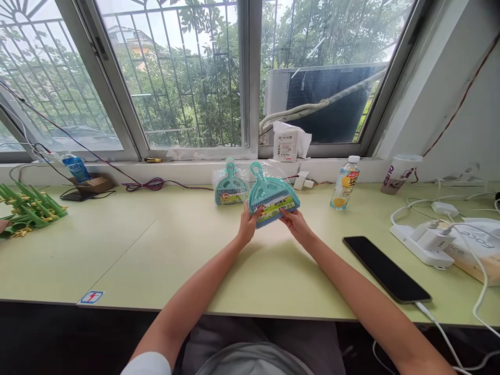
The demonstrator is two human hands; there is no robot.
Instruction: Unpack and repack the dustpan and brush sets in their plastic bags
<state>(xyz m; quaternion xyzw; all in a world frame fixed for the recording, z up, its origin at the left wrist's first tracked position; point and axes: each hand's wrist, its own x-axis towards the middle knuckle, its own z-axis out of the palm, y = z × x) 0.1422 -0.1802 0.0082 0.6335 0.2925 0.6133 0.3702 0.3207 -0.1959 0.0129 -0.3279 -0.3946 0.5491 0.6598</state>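
Observation:
A small teal dustpan and brush set, wrapped in clear plastic with a yellow-green label, is held up above the table in both hands. My left hand grips its left lower edge. On the lower right edge, my right hand pinches it with the thumb in front. The set tilts, its handle pointing up and to the left. Just behind it to the left, a second wrapped teal dustpan and brush set leans upright by the windowsill. Most fingers are hidden behind the held set.
A drink bottle, a cup and a black phone are on the right, near a white power strip with cables. At left are green bundled stalks beside another person's fingertips. A white box sits on the sill.

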